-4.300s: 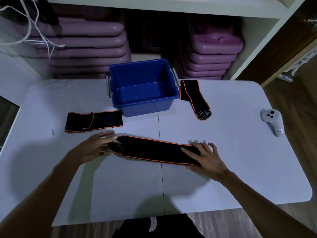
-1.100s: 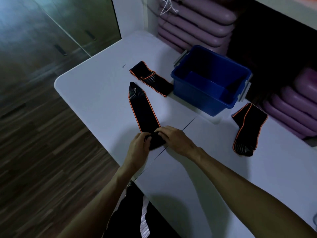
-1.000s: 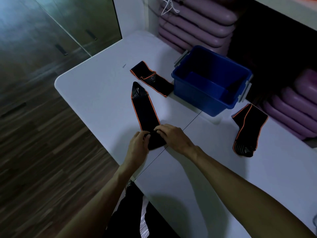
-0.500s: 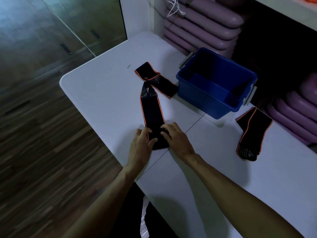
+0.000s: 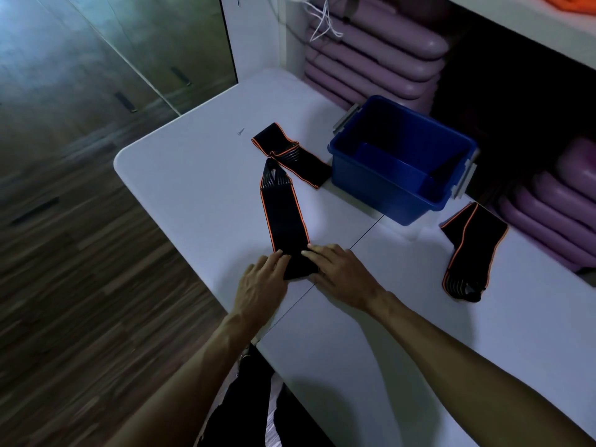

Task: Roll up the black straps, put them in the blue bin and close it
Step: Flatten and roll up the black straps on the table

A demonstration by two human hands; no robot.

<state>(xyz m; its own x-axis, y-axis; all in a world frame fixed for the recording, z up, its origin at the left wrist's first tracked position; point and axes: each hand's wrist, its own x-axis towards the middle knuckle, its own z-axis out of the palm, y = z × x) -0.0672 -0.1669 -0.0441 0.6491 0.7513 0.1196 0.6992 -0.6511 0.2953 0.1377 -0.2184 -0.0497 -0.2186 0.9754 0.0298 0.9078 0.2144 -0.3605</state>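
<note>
A black strap with orange edges (image 5: pixel 282 214) lies flat on the white table (image 5: pixel 200 188), running away from me. Its near end is rolled into a small fold between my hands. My left hand (image 5: pixel 261 282) presses that end from the left, and my right hand (image 5: pixel 338 272) presses it from the right, fingers on the fabric. A second black strap (image 5: pixel 290 156) lies beyond it, beside the blue bin (image 5: pixel 380 188). The bin stands open, without a lid on it. A third strap (image 5: pixel 471 250) lies to the right of the bin.
Stacked purple plastic cases (image 5: pixel 371 56) fill the shelf behind the table, with more at the right (image 5: pixel 554 214). White cords (image 5: pixel 319 17) hang over them. A small screw (image 5: pixel 240 131) lies near the far table corner. The table's left edge drops to wooden floor (image 5: pixel 80 285).
Since 4.3 s ago my view swung to the table's left end. Over the last second both hands have stayed on the strap's near end, working the fold forward slightly.
</note>
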